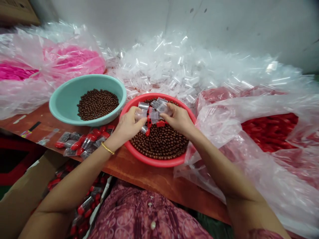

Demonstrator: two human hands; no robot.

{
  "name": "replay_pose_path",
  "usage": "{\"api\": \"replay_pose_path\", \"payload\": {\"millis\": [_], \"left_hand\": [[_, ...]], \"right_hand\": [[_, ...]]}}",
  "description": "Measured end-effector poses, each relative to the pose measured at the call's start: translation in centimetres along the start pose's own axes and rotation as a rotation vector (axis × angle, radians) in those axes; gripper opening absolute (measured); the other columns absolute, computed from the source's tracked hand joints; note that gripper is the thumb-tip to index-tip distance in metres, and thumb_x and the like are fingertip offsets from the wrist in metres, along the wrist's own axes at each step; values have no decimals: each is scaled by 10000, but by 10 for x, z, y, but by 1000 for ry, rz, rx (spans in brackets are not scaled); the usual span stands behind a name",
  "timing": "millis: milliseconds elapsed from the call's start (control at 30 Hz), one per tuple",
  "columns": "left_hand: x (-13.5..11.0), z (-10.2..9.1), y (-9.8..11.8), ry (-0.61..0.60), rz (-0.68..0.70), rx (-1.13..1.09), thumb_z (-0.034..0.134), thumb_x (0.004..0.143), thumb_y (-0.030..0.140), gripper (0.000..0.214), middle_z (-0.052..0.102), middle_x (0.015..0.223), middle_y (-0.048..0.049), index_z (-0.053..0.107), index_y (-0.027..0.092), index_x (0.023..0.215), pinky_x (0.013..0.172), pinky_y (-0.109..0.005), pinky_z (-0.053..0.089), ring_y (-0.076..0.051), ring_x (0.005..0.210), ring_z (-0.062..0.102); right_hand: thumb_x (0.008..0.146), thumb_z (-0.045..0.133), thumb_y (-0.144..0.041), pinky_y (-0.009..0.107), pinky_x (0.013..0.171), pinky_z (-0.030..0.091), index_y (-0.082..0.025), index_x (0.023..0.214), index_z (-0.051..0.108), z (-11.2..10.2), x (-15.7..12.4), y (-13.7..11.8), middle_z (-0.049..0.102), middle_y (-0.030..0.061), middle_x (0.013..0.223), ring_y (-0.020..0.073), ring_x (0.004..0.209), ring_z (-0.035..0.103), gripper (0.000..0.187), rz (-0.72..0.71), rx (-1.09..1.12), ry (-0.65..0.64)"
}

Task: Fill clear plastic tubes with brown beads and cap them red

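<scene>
My left hand (128, 126), with a gold bangle (107, 148) on its wrist, and my right hand (177, 119) are close together above a red plastic basin (152, 162). Brown round beads (159, 141) fill the basin. Both hands pinch small clear plastic bags (155, 111), which overlap, so I cannot separate every bag. Small red plastic pieces (149, 123) hang among them, just above the beads. The fingers hide parts of the bags.
A turquoise basin (72, 109) of brown beads stands left on a wooden table (149, 179). Filled bags with red ends (84, 142) lie at its front. Clear bags (179, 66) are heaped behind; plastic sacks hold pink (72, 59) and red (270, 132) pieces. A cardboard box (82, 205) sits below.
</scene>
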State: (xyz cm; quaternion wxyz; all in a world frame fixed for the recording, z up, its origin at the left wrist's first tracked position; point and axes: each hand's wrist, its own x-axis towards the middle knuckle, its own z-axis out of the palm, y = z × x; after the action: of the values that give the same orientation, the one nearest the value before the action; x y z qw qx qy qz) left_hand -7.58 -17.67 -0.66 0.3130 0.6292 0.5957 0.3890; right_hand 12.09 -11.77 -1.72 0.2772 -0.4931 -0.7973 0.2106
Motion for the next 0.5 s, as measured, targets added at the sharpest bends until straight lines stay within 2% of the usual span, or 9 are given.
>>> {"api": "replay_pose_path", "payload": {"millis": [67, 133, 200, 267, 300, 400, 500], "left_hand": [[-9, -1, 3, -116, -8, 234, 579, 755, 248, 223, 655, 722, -18, 567, 135, 947, 622, -264, 457, -153, 643, 601], [-18, -5, 5, -215, 10, 405, 554, 777, 253, 157, 663, 744, -31, 589, 148, 888, 641, -270, 453, -170, 690, 612], [-23, -11, 5, -272, 69, 530, 514, 816, 275, 158, 671, 790, -43, 603, 160, 878, 656, -274, 449, -178, 723, 616], [-25, -16, 4, -336, 126, 627, 472, 850, 270, 173, 676, 833, -50, 604, 164, 881, 676, -273, 447, -178, 753, 620], [-25, -18, 4, -383, 149, 677, 458, 860, 261, 175, 677, 847, -52, 602, 163, 876, 689, -271, 446, -178, 773, 622], [-24, -16, 5, -492, 179, 847, 458, 867, 245, 170, 677, 859, -70, 582, 150, 933, 710, -276, 446, -194, 817, 630], [-26, -8, 4, -552, 185, 940, 444, 879, 246, 194, 679, 849, -90, 560, 133, 985, 694, -293, 455, -215, 810, 639]], "right_hand": [[762, 633, -279, 304, 664, 447, -136, 1178, 545, 0, 15, 2, 660, 77, 942, 187, 719, 598, 449, 21, -48, 50], [793, 604, -272, 318, 705, 444, -138, 1165, 564, 2, 16, 2, 643, 104, 1011, 206, 804, 597, 397, -48, -183, 62], [854, 527, -269, 317, 728, 425, -160, 1040, 638, 7, 8, 1, 646, 97, 969, 214, 857, 583, 243, -203, -347, -82], [900, 446, -254, 319, 702, 401, -173, 952, 669, 14, -4, -2, 645, 93, 903, 222, 859, 566, 243, -359, -505, -278], [910, 421, -235, 325, 688, 388, -175, 969, 667, 19, -8, -4, 641, 98, 911, 230, 864, 556, 260, -423, -576, -334], [910, 396, -183, 358, 717, 366, -171, 1069, 624, 34, -11, -7, 611, 132, 1046, 252, 930, 515, 278, -586, -717, -324], [910, 409, -185, 380, 774, 364, -149, 931, 639, 40, -2, -7, 614, 134, 1019, 250, 947, 498, 234, -723, -740, -364]]}}
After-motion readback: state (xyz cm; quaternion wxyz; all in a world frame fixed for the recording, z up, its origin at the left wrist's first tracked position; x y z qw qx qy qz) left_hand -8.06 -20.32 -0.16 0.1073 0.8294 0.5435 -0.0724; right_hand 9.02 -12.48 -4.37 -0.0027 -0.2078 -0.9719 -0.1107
